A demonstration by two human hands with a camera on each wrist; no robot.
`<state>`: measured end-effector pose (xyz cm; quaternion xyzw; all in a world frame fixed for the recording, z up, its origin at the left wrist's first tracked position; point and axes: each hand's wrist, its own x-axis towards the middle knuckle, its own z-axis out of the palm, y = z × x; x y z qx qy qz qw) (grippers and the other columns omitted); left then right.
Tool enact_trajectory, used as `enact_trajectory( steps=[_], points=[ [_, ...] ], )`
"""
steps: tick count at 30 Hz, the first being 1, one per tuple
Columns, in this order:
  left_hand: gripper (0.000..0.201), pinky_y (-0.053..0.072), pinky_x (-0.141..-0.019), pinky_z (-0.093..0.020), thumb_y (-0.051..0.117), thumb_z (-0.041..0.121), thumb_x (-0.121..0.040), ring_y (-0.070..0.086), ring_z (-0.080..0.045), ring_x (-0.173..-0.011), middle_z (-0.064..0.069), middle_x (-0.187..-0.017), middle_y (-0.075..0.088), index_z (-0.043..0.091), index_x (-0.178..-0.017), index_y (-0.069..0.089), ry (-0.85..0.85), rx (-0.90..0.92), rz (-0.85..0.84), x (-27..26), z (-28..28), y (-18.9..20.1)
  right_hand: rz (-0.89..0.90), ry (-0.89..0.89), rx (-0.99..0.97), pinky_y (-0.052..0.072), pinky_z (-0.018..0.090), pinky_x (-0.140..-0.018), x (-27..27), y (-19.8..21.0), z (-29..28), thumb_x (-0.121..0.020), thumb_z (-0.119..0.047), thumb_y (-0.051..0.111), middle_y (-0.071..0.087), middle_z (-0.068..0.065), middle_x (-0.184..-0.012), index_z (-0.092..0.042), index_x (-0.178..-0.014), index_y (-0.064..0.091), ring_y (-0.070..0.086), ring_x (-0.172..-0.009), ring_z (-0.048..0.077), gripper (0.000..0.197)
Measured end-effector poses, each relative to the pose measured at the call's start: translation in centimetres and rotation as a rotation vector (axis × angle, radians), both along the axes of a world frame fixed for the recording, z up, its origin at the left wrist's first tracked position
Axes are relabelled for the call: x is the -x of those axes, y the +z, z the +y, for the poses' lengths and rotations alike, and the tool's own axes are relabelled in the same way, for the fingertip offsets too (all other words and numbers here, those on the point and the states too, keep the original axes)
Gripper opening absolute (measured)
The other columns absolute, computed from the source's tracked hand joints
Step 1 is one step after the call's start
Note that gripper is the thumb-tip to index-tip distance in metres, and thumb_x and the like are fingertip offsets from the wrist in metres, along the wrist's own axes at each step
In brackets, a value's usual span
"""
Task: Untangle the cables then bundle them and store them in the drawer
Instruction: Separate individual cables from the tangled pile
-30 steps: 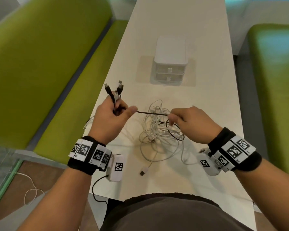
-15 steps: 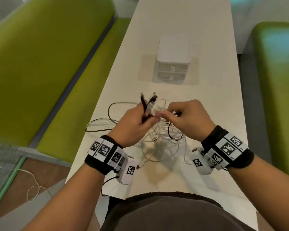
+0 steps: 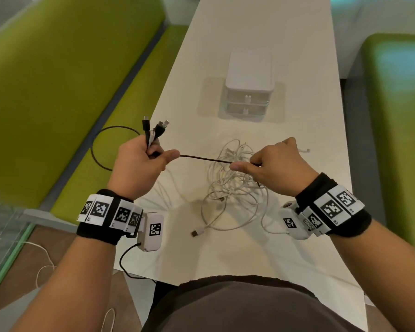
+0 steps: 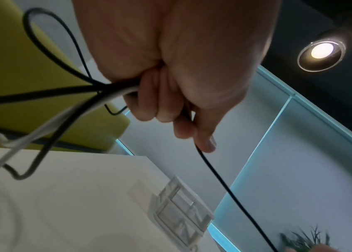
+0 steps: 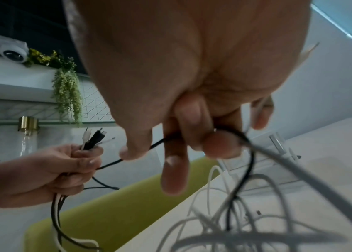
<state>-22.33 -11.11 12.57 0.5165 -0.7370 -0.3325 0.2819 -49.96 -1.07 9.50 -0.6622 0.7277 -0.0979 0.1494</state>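
Observation:
My left hand (image 3: 141, 164) grips a bunch of cable ends, black and white plugs (image 3: 153, 128) sticking up out of the fist. A black cable (image 3: 204, 159) runs taut from it to my right hand (image 3: 271, 164), which pinches the cable between thumb and fingers (image 5: 192, 136). Below both hands a tangle of white cables (image 3: 233, 188) lies on the white table (image 3: 249, 32), one USB plug (image 3: 197, 232) pointing toward me. A black loop (image 3: 98, 149) hangs off the table's left edge. The white two-drawer box (image 3: 248, 92) stands further back, both drawers closed.
Green padded benches (image 3: 46, 92) flank the table on both sides. The right bench (image 3: 398, 116) sits close to the table edge. My torso is at the table's near edge. A white cable lies on the floor at lower left.
Half a second ago the hands were together over the tangle. They have since drawn apart, stretching the black cable taut between them, and a black loop now hangs left of the table.

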Motion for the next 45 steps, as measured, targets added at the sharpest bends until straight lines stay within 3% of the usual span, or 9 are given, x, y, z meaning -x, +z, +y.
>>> enact_trajectory(
  steps=[3,8,13,17,22,29,34,39,45],
  points=[
    [0.050,0.043,-0.057,-0.021,0.080,0.028,-0.085,0.056,-0.022,-0.059,-0.014,-0.066,0.061,0.014,-0.067,0.036,0.074,0.048,-0.045,-0.6,-0.5,-0.5,0.029,-0.017,-0.044,0.027,0.039,-0.100,0.3,-0.3,-0.3,-0.091,-0.081,0.027,0.062,0.000,-0.052,-0.020,-0.054,0.049,0.058,-0.058,0.013,0.075],
    [0.028,0.041,-0.064,-0.039,0.069,0.029,-0.094,0.054,-0.025,-0.075,-0.007,-0.083,0.056,0.004,-0.095,0.057,0.210,0.199,-0.271,0.0,-0.4,-2.1,-0.146,0.024,0.113,0.031,0.045,-0.103,0.6,-0.7,-0.3,-0.107,-0.041,0.046,0.073,-0.011,-0.078,-0.035,-0.110,0.072,0.064,-0.077,0.013,0.027],
    [0.045,0.035,-0.077,-0.007,0.065,0.012,-0.094,0.045,0.001,-0.077,0.007,-0.106,0.054,0.007,-0.136,0.051,-0.204,0.216,-0.097,4.2,3.3,-2.2,-0.146,0.127,0.045,0.040,0.030,-0.065,-1.2,0.1,-0.1,-0.099,-0.047,0.059,0.074,-0.013,-0.081,-0.038,-0.110,0.077,0.065,-0.076,0.014,0.023],
    [0.020,0.037,-0.064,-0.019,0.056,0.037,-0.101,0.057,0.003,-0.072,0.019,-0.077,0.052,0.024,-0.115,0.050,-0.470,-0.041,-0.131,6.1,5.1,-2.5,-0.183,0.087,0.204,0.037,0.031,-0.058,-1.8,1.0,0.1,-0.090,-0.068,0.053,0.059,-0.016,-0.062,-0.032,-0.088,0.075,0.050,-0.060,0.005,0.042],
    [0.035,0.034,-0.056,-0.018,0.067,0.030,-0.096,0.048,-0.003,-0.059,0.006,-0.065,0.048,0.030,-0.075,0.039,-0.223,0.055,-0.002,4.5,3.0,-2.4,-0.112,0.034,0.023,0.039,0.037,-0.056,-0.1,0.1,0.4,-0.085,-0.082,0.044,0.052,-0.003,-0.061,-0.019,-0.060,0.052,0.050,-0.060,0.013,0.069],
    [0.029,0.033,-0.058,-0.007,0.074,0.026,-0.091,0.052,0.009,-0.067,0.011,-0.073,0.052,0.014,-0.079,0.052,-0.032,0.215,-0.110,0.9,0.1,-1.6,-0.344,-0.051,0.080,0.039,0.035,-0.060,0.8,-1.0,0.4,-0.097,-0.055,0.058,0.057,-0.005,-0.061,-0.024,-0.068,0.056,0.050,-0.063,0.014,0.042],
    [0.019,0.040,-0.064,-0.029,0.070,0.029,-0.094,0.056,-0.018,-0.074,0.011,-0.077,0.051,0.011,-0.099,0.065,-0.002,0.235,-0.282,-0.8,-0.8,-2.2,-0.295,0.108,0.129,0.034,0.031,-0.082,0.8,-1.6,-0.1,-0.106,-0.016,0.047,0.054,-0.002,-0.088,-0.016,-0.095,0.063,0.045,-0.089,0.020,0.019],
    [0.022,0.043,-0.066,-0.037,0.065,0.023,-0.096,0.064,-0.035,-0.084,-0.001,-0.086,0.059,0.008,-0.109,0.058,0.025,0.197,-0.450,0.0,-0.3,-2.5,-0.169,0.035,0.157,0.046,0.038,-0.068,-0.2,-1.7,0.0,-0.098,-0.058,0.052,0.052,-0.015,-0.076,-0.033,-0.097,0.075,0.049,-0.083,0.014,0.034],
    [0.013,0.055,-0.062,-0.036,0.056,0.027,-0.103,0.068,-0.020,-0.061,0.002,-0.081,0.071,0.014,-0.104,0.058,-0.425,-0.311,0.007,4.5,3.9,-2.4,-0.508,0.077,0.265,0.045,0.029,-0.071,-2.9,-1.3,-0.2,-0.092,-0.044,0.070,0.062,-0.010,-0.081,-0.027,-0.092,0.078,0.055,-0.077,0.009,0.018]
  ],
)
